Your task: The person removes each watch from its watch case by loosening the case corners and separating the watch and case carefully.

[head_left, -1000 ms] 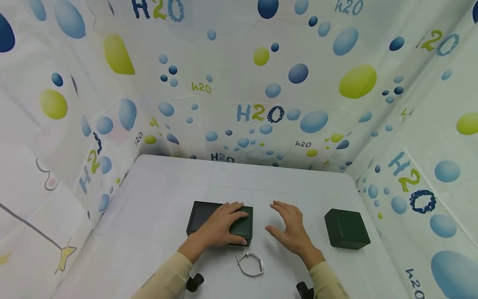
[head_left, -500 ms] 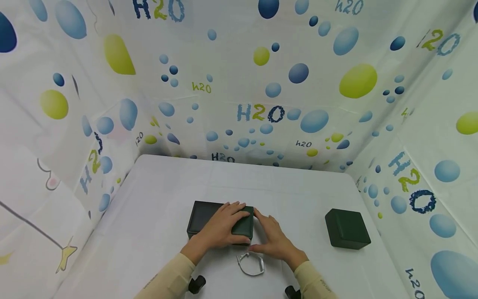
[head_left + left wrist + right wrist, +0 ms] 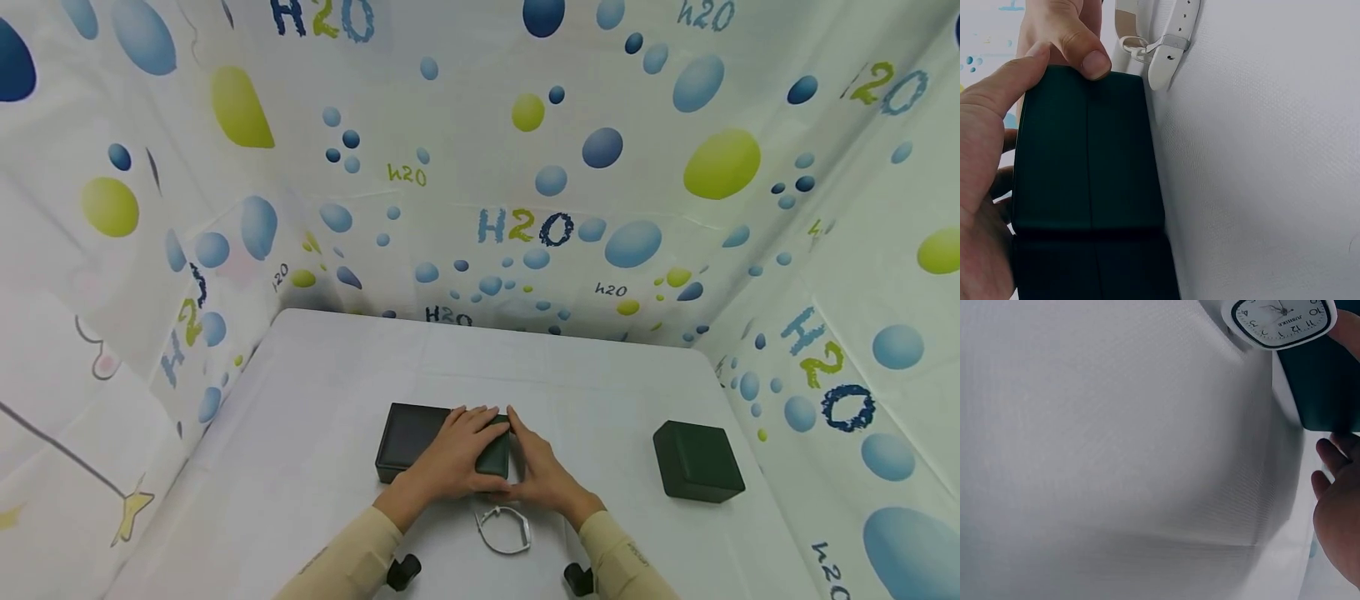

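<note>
A dark green box stands end to end with a black box on the white table. My left hand spans the green box, fingers over its top toward the far edge and thumb at the near edge. Around the green box's right end, my right hand holds with fingers at the far corner and thumb at the near side. In the left wrist view the right thumb presses the green box's face. Just in front lies a white-strapped wristwatch, its dial showing in the right wrist view.
Another dark green box stands to the right on the white table. A white curtain with blue and yellow-green drops encloses the back and sides. Black wrist cameras sit below the sleeves.
My right hand has moved left from the open table and closed onto the green box's right end. The left hand has stayed on the box, shifting slightly right. Boxes and watch look unmoved.
</note>
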